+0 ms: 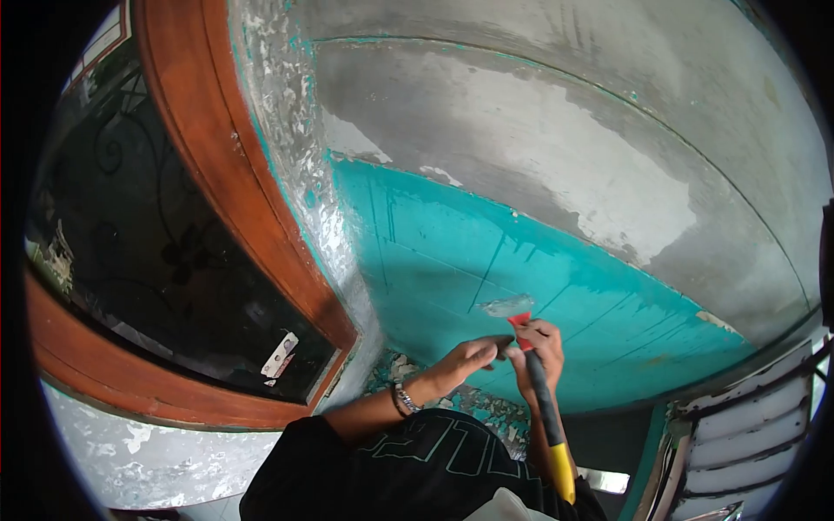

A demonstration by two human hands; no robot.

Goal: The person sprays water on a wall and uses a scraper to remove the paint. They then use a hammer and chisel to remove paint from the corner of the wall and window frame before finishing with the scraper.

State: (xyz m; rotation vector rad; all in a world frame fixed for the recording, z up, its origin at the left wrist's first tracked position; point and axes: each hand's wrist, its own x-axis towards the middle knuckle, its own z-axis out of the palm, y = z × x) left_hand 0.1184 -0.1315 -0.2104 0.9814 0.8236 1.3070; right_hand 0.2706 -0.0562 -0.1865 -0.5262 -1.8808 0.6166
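My right hand (544,349) is wrapped round a hand tool (540,382) with a red head end and a long black handle that turns yellow at its lower end. The tool's red end points at the teal painted wall (434,243), close to a small bare grey patch (506,306). Beside it, my left hand (473,358), with a bracelet on the wrist, has its fingers curled together. Something dark shows at the left fingertips, but I cannot make out what it is. The two hands are very close to each other.
A wooden window frame (195,104) with dark glass stands at the left, beside a flaking plaster strip (300,130). Grey scraped wall (539,95) lies above the teal area. Paint flakes (486,404) are piled low by the wall. A slatted white panel (743,425) is at right.
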